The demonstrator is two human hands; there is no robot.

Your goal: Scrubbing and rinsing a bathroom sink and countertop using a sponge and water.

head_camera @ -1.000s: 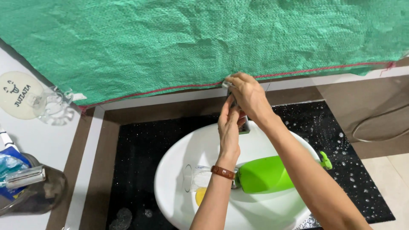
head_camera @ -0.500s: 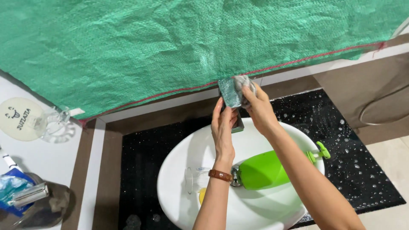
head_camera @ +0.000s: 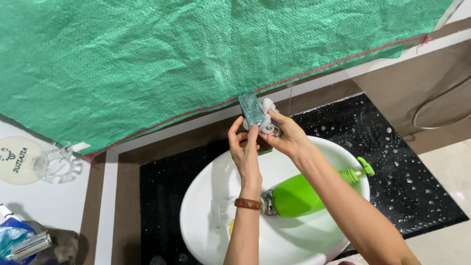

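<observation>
Can't see the tap: my left hand [head_camera: 245, 147] and right hand [head_camera: 284, 135] cover it, w/ a wet teal sponge [head_camera: 251, 110] and a whitish wad [head_camera: 267, 120] bunched on top; can't tell what the wad is. My right forearm hides the mid part of the green pump bottle [head_camera: 294, 196]. Basin [head_camera: 206, 216] cut off at bottom edge. Razor [head_camera: 29, 245] and blue packet [head_camera: 10, 230] clipped bottom left. Clear glass [head_camera: 221, 211] in basin barely readable.

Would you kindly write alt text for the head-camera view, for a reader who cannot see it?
Two bare hands, left hand and right hand, hold a small shiny packet above a white basin. A green pump bottle lies in the basin; green mesh cloth hangs behind.
</observation>
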